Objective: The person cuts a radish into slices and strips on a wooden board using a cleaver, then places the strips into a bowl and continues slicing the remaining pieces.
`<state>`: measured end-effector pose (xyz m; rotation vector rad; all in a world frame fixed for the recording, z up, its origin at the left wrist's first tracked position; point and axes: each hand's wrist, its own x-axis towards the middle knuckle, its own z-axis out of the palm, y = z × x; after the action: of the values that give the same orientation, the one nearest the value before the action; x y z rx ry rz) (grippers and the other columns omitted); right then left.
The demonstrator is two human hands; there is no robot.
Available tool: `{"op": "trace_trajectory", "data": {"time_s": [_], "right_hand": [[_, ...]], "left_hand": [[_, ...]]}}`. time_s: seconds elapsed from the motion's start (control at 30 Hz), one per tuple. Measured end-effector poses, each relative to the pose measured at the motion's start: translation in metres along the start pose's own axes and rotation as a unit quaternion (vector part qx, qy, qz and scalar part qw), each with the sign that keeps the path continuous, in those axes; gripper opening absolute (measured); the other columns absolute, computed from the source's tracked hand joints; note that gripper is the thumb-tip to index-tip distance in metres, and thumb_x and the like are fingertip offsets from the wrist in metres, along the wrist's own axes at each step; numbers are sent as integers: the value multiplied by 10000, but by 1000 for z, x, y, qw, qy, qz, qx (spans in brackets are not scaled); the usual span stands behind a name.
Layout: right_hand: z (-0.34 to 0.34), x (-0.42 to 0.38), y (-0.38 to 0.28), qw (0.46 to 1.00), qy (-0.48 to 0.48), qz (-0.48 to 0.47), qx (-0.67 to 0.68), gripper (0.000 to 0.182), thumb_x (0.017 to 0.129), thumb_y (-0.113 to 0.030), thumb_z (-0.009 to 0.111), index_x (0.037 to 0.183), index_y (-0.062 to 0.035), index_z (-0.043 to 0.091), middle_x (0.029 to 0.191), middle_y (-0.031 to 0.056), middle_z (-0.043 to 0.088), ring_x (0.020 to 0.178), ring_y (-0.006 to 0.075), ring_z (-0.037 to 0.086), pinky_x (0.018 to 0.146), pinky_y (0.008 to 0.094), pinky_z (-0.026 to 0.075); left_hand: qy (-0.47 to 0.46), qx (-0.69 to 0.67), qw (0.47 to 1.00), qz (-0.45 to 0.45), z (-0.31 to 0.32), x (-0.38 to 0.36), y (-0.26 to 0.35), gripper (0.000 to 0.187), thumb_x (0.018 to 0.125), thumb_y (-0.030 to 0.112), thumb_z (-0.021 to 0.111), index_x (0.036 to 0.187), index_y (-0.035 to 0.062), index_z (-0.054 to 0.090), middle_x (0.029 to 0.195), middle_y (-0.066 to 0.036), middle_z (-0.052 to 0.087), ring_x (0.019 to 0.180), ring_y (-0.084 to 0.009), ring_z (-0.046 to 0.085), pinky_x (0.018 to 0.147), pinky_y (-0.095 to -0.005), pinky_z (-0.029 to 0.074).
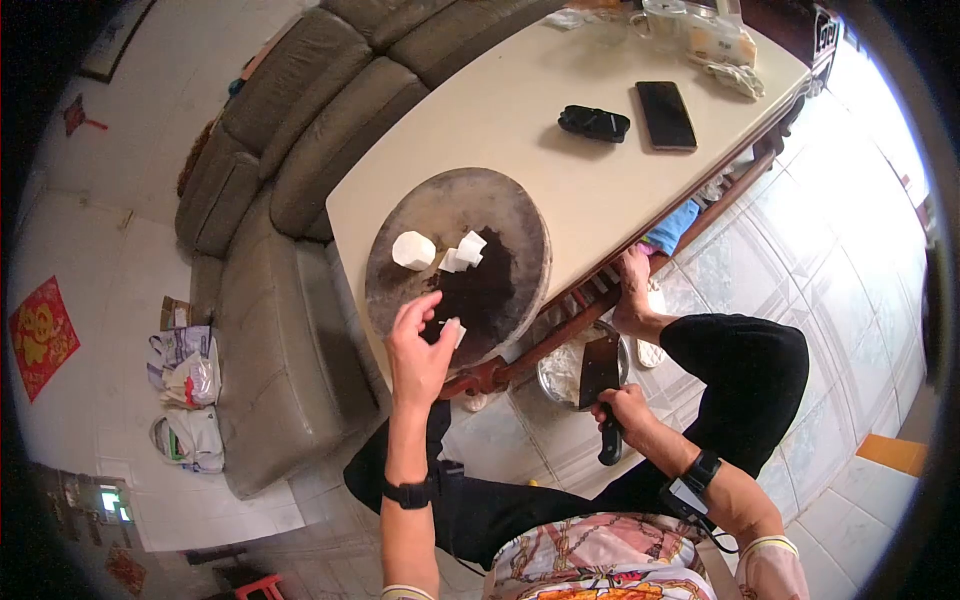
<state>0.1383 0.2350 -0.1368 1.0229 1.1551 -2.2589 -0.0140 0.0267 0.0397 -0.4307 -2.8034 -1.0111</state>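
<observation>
My right hand (625, 408) is wrapped round the black handle of a cleaver (601, 368), whose dark, broad blade points up and away from me. The cleaver is off to the right of the table, over a metal bowl (560, 371) on the floor. Over the near edge of a round chopping board (445, 200), my left hand (420, 350) has its thumb and fingers apart. Close by its thumb is a small white vegetable piece (458, 333). Farther back on the board sit a thick, round white vegetable chunk (413, 251) and several smaller cut white pieces (465, 252).
The board rests on a cream table (560, 215), which also bears a phone (666, 115), a black case-like object (594, 123), a tissue pack (722, 42) and a glass mug (662, 20). A grey sofa (290, 370) runs along the left, with bags (188, 375) beside it.
</observation>
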Motion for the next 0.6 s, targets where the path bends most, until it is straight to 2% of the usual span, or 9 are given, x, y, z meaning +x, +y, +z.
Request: {"op": "trace_trajectory", "data": {"time_s": [0.07, 0.17, 0.27, 0.33, 0.4, 0.47, 0.53, 0.57, 0.6], "right_hand": [[2, -5, -2, 1000, -2, 5, 5, 127, 814, -41, 506, 757, 65, 547, 635, 142, 570, 489, 195, 525, 457, 346, 438], [2, -3, -2, 1000, -4, 2, 3, 125, 814, -38, 496, 766, 69, 538, 635, 141, 569, 496, 206, 529, 472, 342, 428], [2, -3, 0, 1000, -4, 1, 8, 125, 818, -41, 495, 784, 71, 537, 636, 140, 568, 498, 208, 528, 487, 341, 434], [3, -2, 1, 1000, -6, 3, 10, 123, 822, -44, 494, 800, 70, 534, 639, 138, 567, 502, 204, 529, 488, 338, 433], [5, -4, 0, 1000, -5, 5, 4, 132, 827, -48, 498, 778, 65, 543, 650, 138, 573, 500, 195, 526, 475, 343, 441], [5, -5, -1, 1000, -7, 7, -2, 146, 833, -52, 502, 756, 60, 553, 660, 139, 578, 499, 186, 523, 463, 347, 450], [6, -6, 0, 1000, -23, -3, -9, 133, 833, -55, 502, 784, 58, 554, 659, 134, 577, 500, 186, 522, 471, 349, 446], [6, -5, 1, 1000, -23, -1, -8, 133, 833, -55, 502, 784, 58, 554, 659, 134, 577, 500, 186, 522, 471, 349, 446], [5, -4, 2, 1000, -21, 1, -5, 129, 831, -54, 502, 789, 56, 555, 659, 134, 577, 500, 186, 522, 472, 351, 446]], "left_hand": [[10, 4, 1000, 9, 5, 20, -3, 392, 747, 52, 681, 1131, 22, 609, 1094, -138, 611, 977, -250, 586, 839, -345, 466], [34, 54, 988, 144, 22, 51, -10, 433, 790, 58, 654, 1203, -19, 551, 1187, -190, 580, 1116, -346, 529, 973, -402, 409], [-25, 59, 990, 129, 31, 66, -4, 445, 775, 59, 665, 1200, -9, 553, 1152, -189, 594, 1089, -355, 531, 966, -408, 402], [-32, 85, 987, 133, 34, 72, -11, 422, 753, 39, 674, 1164, 5, 581, 1094, -184, 613, 1013, -342, 564, 906, -404, 437], [-22, 51, 996, 70, 34, 72, -10, 401, 731, 15, 681, 1124, 19, 606, 1044, -173, 623, 924, -325, 587, 843, -397, 465], [13, 60, 995, 81, 33, 71, -17, 338, 725, -1, 687, 1060, 14, 644, 983, -153, 652, 837, -272, 626, 772, -355, 497], [19, -78, 997, 24, 32, 73, -36, 275, 732, 2, 694, 1006, 2, 670, 906, -128, 683, 780, -202, 648, 728, -306, 509], [28, -106, 994, 23, 28, 72, -32, 204, 759, 18, 698, 959, -19, 684, 852, -92, 696, 746, -132, 644, 701, -262, 512], [27, -106, 994, 23, 25, 71, -28, 204, 759, 18, 698, 959, -19, 684, 852, -92, 696, 746, -132, 644, 701, -262, 512]]}}
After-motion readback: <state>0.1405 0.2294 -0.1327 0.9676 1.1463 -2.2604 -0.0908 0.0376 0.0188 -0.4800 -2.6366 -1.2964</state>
